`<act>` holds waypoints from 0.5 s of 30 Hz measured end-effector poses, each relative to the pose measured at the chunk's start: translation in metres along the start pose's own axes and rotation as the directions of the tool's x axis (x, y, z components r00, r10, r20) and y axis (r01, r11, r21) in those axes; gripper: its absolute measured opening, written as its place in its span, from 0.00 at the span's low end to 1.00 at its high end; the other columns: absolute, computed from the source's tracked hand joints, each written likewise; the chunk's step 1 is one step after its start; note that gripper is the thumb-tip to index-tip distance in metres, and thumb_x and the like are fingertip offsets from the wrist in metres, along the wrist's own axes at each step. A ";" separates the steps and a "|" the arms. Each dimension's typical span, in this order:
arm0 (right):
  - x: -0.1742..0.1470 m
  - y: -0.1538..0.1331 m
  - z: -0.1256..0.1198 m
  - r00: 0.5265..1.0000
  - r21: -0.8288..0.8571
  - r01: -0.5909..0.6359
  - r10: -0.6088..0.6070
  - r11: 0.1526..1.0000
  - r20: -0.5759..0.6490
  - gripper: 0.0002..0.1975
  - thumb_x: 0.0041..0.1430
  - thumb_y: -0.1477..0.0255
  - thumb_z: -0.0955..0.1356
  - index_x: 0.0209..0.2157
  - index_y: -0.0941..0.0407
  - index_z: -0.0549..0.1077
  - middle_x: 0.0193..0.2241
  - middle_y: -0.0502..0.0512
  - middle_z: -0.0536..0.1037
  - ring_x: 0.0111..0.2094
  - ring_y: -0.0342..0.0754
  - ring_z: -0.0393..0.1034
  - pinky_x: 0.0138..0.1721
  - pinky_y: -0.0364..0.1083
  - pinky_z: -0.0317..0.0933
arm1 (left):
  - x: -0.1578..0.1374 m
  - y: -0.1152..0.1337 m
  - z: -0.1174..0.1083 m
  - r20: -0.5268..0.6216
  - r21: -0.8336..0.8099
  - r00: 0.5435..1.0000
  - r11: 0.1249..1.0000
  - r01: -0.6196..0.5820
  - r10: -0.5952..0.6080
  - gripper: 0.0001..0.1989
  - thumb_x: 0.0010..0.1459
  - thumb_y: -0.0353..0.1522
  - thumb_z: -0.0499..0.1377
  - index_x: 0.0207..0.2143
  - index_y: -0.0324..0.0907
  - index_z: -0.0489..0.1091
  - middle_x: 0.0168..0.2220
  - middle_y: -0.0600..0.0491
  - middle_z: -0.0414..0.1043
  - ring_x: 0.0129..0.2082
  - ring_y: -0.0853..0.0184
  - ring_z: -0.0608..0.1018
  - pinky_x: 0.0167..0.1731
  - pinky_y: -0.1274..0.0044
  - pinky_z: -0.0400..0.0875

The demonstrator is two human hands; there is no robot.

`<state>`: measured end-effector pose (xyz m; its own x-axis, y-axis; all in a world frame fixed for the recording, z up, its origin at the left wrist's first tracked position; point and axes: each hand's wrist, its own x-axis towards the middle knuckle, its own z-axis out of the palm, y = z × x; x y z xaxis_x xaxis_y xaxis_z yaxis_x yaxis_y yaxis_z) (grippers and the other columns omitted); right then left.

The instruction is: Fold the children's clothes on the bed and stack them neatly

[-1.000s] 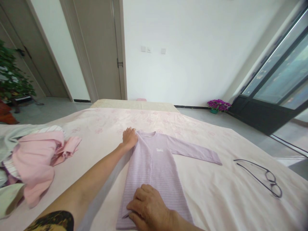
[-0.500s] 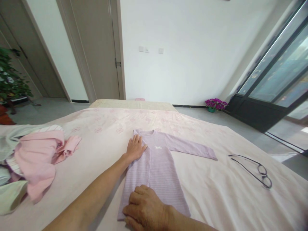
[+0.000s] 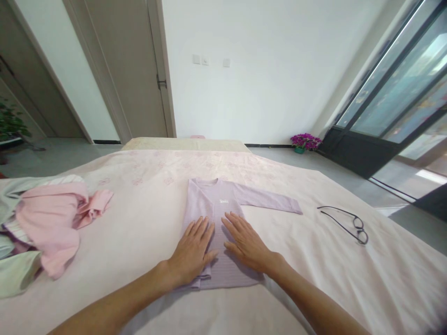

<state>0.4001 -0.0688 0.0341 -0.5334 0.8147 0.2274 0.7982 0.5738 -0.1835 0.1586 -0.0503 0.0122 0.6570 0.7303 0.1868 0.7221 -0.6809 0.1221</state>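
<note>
Landmark for this report: the lilac shirt (image 3: 216, 207), which lies face up on the pale pink cover (image 3: 146, 223), collar away from the person.

Left hand (image 3: 192, 251): palm down on the left part of the shirt, below chest level, fingers extended and slightly parted, nothing grasped. Half a second ago it is recorded higher, near the shirt's left shoulder.

Right hand (image 3: 247, 244): palm down on the right part of the shirt, just below the white chest print (image 3: 224, 201), fingers likewise straight, nothing grasped. In the previous record it sits curled at the bottom of the shirt, left of centre. Whether either palm presses fully on the cloth cannot be told.

With the right hand away from the shirt's bottom, the hem is exposed; a folded layer ends just short of it, by the left wrist.

Unchanged: the one extended sleeve (image 3: 267, 199) points out to the shirt's right. The eyeglasses (image 3: 360, 230) lie unfolded beyond the cuff, apart from the shirt. The heap of clothes (image 3: 52, 218), with a pink garment uppermost, stays well to the shirt's left.
</note>
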 end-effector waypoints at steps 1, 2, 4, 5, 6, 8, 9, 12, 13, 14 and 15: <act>-0.006 0.004 0.006 0.999 -0.025 0.005 -0.005 1.000 0.037 0.32 0.68 0.61 0.61 0.68 0.57 0.51 0.68 0.64 0.53 0.69 0.58 0.42 0.66 0.61 0.45 | -0.007 0.002 0.002 0.019 -0.003 1.000 1.000 -0.023 0.023 0.34 0.65 0.48 0.49 0.67 0.42 0.53 0.70 0.42 0.47 0.69 0.53 0.51 0.65 0.59 0.48; -0.012 0.006 0.011 0.998 -0.038 0.013 -0.010 0.999 0.066 0.33 0.68 0.60 0.61 0.69 0.57 0.50 0.68 0.63 0.52 0.69 0.58 0.41 0.66 0.62 0.44 | -0.013 0.003 0.004 0.029 -0.004 0.999 0.999 -0.041 0.042 0.33 0.65 0.48 0.50 0.67 0.43 0.53 0.70 0.42 0.47 0.69 0.54 0.51 0.65 0.59 0.48; -0.021 0.006 0.017 0.995 -0.042 0.022 -0.017 0.999 0.101 0.33 0.68 0.59 0.60 0.69 0.55 0.49 0.69 0.62 0.50 0.69 0.57 0.40 0.67 0.62 0.42 | -0.019 0.002 0.009 0.019 -0.006 0.997 0.998 -0.069 0.070 0.32 0.65 0.47 0.51 0.67 0.45 0.53 0.70 0.44 0.47 0.69 0.55 0.51 0.66 0.59 0.47; -0.024 0.006 0.017 0.995 -0.035 0.020 -0.016 0.999 0.103 0.33 0.68 0.59 0.61 0.69 0.54 0.48 0.69 0.61 0.49 0.69 0.57 0.40 0.67 0.61 0.41 | -0.021 0.000 0.011 0.007 -0.006 0.997 0.997 -0.078 0.078 0.31 0.65 0.47 0.51 0.67 0.46 0.54 0.70 0.45 0.47 0.69 0.55 0.51 0.66 0.59 0.46; -0.026 0.005 0.017 0.995 -0.022 0.018 -0.016 1.000 0.100 0.33 0.68 0.59 0.61 0.69 0.54 0.49 0.69 0.60 0.49 0.69 0.56 0.40 0.67 0.61 0.41 | -0.021 -0.001 0.013 -0.003 -0.006 0.996 0.996 -0.084 0.084 0.31 0.65 0.46 0.51 0.67 0.46 0.54 0.70 0.45 0.47 0.69 0.55 0.51 0.66 0.59 0.46; -0.028 0.007 0.014 0.995 0.028 0.023 -0.025 0.999 0.093 0.32 0.68 0.60 0.61 0.69 0.53 0.51 0.69 0.59 0.51 0.69 0.55 0.42 0.67 0.60 0.42 | -0.021 -0.002 0.013 -0.001 -0.005 0.996 0.996 -0.085 0.085 0.31 0.65 0.46 0.51 0.67 0.46 0.54 0.70 0.45 0.48 0.69 0.54 0.51 0.66 0.59 0.47; -0.027 0.010 0.011 0.996 0.065 0.024 -0.030 0.998 0.088 0.30 0.68 0.60 0.61 0.68 0.53 0.54 0.68 0.58 0.54 0.68 0.55 0.45 0.67 0.59 0.44 | -0.021 -0.002 0.012 0.012 -0.004 0.997 0.997 -0.081 0.081 0.31 0.65 0.46 0.52 0.67 0.46 0.55 0.70 0.44 0.48 0.69 0.54 0.52 0.65 0.58 0.48; -0.026 0.038 0.004 0.997 0.163 -0.075 0.075 0.984 0.004 0.22 0.69 0.63 0.60 0.60 0.51 0.67 0.61 0.56 0.67 0.63 0.51 0.59 0.63 0.55 0.53 | -0.020 0.002 0.003 0.063 -0.013 0.995 0.997 -0.074 0.075 0.30 0.65 0.45 0.52 0.66 0.46 0.56 0.69 0.43 0.49 0.69 0.51 0.53 0.64 0.57 0.50; -0.025 0.053 0.001 0.985 0.173 -0.154 0.165 0.973 -0.051 0.20 0.68 0.64 0.60 0.58 0.51 0.70 0.59 0.55 0.71 0.60 0.51 0.62 0.62 0.54 0.55 | -0.020 0.003 -0.001 0.072 -0.024 0.994 0.996 -0.083 0.084 0.29 0.65 0.45 0.52 0.66 0.46 0.57 0.69 0.43 0.49 0.69 0.51 0.53 0.64 0.57 0.51; -0.025 0.072 -0.002 0.953 0.164 -0.257 0.278 0.952 -0.118 0.19 0.67 0.65 0.60 0.56 0.51 0.71 0.57 0.55 0.72 0.59 0.51 0.64 0.61 0.54 0.57 | -0.019 0.005 -0.005 0.074 -0.041 0.992 0.994 -0.099 0.101 0.28 0.66 0.45 0.51 0.65 0.47 0.58 0.69 0.44 0.49 0.69 0.51 0.52 0.65 0.57 0.51; -0.025 0.092 -0.007 0.905 0.140 -0.361 0.383 0.922 -0.187 0.20 0.66 0.66 0.61 0.56 0.52 0.71 0.57 0.56 0.72 0.59 0.51 0.64 0.62 0.54 0.55 | -0.018 0.007 -0.009 0.072 -0.061 0.990 0.991 -0.119 0.123 0.28 0.66 0.44 0.50 0.65 0.47 0.58 0.69 0.45 0.49 0.69 0.52 0.51 0.65 0.58 0.51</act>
<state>0.4890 -0.0372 0.0179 -0.1245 0.9412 0.3141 0.8892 0.2463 -0.3856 0.1495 -0.0685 0.0182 0.7549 0.6427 0.1303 0.6241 -0.7651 0.1583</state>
